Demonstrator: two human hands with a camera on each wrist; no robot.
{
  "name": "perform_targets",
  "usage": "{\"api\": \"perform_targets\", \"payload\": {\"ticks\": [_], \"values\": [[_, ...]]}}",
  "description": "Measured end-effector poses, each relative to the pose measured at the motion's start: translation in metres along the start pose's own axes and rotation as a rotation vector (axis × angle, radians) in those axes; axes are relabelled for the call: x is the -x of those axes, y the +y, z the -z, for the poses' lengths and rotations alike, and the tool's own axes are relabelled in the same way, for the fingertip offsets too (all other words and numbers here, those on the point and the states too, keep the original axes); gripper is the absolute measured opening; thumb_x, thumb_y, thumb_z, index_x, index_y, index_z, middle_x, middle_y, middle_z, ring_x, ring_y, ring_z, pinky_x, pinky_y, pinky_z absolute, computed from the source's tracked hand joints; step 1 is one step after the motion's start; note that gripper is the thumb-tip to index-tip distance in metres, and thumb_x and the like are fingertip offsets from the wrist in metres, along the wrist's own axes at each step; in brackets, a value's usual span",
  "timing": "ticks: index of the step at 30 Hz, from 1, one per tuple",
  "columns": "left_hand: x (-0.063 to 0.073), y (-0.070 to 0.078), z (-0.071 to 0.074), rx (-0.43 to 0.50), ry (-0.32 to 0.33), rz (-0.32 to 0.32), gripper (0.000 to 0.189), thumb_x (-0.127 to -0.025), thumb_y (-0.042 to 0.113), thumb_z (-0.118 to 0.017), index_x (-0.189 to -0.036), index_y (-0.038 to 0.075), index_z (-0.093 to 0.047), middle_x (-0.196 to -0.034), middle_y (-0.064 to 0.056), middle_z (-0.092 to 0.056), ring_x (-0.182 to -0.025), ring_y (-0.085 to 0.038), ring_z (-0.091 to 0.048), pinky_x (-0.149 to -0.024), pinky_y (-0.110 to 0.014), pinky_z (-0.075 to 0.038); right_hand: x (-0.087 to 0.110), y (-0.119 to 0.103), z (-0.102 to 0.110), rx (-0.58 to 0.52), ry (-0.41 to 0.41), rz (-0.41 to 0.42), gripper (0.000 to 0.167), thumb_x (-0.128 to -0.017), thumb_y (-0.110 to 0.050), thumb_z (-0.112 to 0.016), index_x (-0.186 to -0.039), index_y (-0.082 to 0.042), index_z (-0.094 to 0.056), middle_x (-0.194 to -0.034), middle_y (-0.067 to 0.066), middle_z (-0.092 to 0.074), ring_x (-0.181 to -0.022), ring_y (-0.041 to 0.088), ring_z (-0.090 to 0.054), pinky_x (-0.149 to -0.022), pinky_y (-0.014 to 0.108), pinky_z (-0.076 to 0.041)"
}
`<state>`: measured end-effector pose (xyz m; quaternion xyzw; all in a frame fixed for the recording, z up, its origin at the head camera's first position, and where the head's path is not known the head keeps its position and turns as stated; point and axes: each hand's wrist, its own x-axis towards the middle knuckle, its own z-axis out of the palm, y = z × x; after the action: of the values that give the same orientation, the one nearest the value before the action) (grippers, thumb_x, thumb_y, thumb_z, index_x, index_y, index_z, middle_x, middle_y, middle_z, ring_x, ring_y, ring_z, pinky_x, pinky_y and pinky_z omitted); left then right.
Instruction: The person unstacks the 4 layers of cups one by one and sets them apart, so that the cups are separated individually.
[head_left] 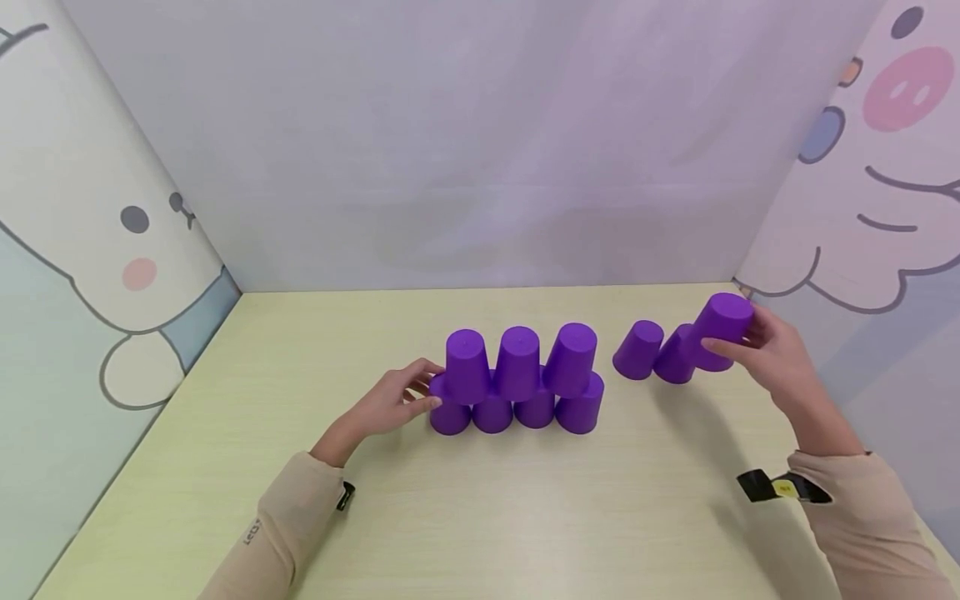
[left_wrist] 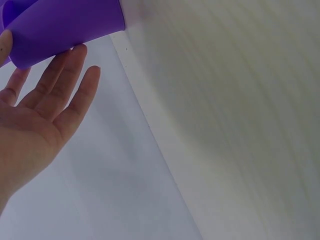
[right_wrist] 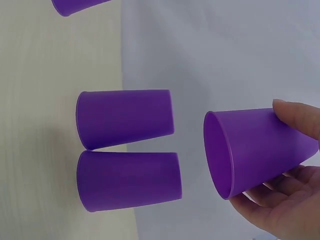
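Purple cups stand upside down, with several in a bottom row (head_left: 492, 413) and three in an upper row (head_left: 519, 364) resting on them. My left hand (head_left: 393, 402) is at the leftmost bottom cup (head_left: 448, 417), thumb in front and fingers behind. The left wrist view shows its fairly straight fingers (left_wrist: 65, 85) against the cup's side. On the right, my right hand (head_left: 776, 350) holds another upside-down cup (head_left: 723, 321), thumb on one side and fingers on the other. The right wrist view shows that cup (right_wrist: 260, 145) raised above the table, its mouth facing down toward the tabletop.
Two more upside-down purple cups, one on the left (head_left: 639, 350) and one on the right (head_left: 675, 357), stand side by side on the pale wooden table (head_left: 487, 517), between the stack and my right hand. A pale wall (head_left: 480, 167) rises behind, with cartoon-printed panels on both sides.
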<state>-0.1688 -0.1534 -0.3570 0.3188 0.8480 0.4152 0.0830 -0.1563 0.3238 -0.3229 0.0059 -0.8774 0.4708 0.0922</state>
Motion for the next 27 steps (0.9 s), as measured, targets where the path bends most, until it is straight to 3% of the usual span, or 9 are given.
{"api": "perform_targets", "payload": {"ticks": [10,17,21,27], "values": [[0.001,0.003,0.001,0.003,0.001,-0.003,0.032,-0.087,0.001,-0.058,-0.117,-0.006,-0.048,-0.104,-0.020,-0.059,-0.093,-0.033,-0.058,-0.074,-0.040,-0.049,-0.006,0.017,0.009,0.016,0.048,-0.066,0.065,-0.083,-0.021,-0.068,-0.136,-0.002,-0.035,-0.094,-0.024,-0.047,-0.084,-0.009,-0.047,-0.068,0.006,-0.039],[0.000,0.000,-0.001,-0.008,0.003,0.000,0.031,-0.087,0.000,-0.058,-0.116,-0.007,-0.048,-0.103,-0.020,-0.059,-0.093,-0.033,-0.058,-0.074,-0.039,-0.049,-0.010,0.027,0.016,0.036,0.114,-0.104,0.055,-0.082,-0.023,-0.069,-0.127,-0.008,-0.040,-0.092,-0.025,-0.045,-0.084,-0.008,-0.045,-0.067,0.006,-0.037],[-0.002,-0.015,-0.005,-0.004,0.006,0.006,0.032,-0.087,0.001,-0.058,-0.118,-0.005,-0.047,-0.104,-0.019,-0.059,-0.093,-0.032,-0.058,-0.075,-0.040,-0.049,-0.011,0.034,0.019,0.048,0.154,-0.155,0.053,-0.082,-0.025,-0.069,-0.125,-0.011,-0.041,-0.090,-0.024,-0.044,-0.082,-0.007,-0.043,-0.067,0.008,-0.035],[-0.005,-0.035,-0.009,-0.005,0.012,-0.010,0.035,-0.089,0.010,-0.059,-0.121,0.001,-0.047,-0.107,-0.013,-0.060,-0.095,-0.027,-0.059,-0.075,-0.037,-0.049,-0.015,0.043,0.021,0.063,0.168,-0.195,0.056,-0.082,-0.026,-0.069,-0.125,-0.006,-0.040,-0.090,-0.021,-0.044,-0.080,-0.006,-0.043,-0.068,0.011,-0.036]]}}
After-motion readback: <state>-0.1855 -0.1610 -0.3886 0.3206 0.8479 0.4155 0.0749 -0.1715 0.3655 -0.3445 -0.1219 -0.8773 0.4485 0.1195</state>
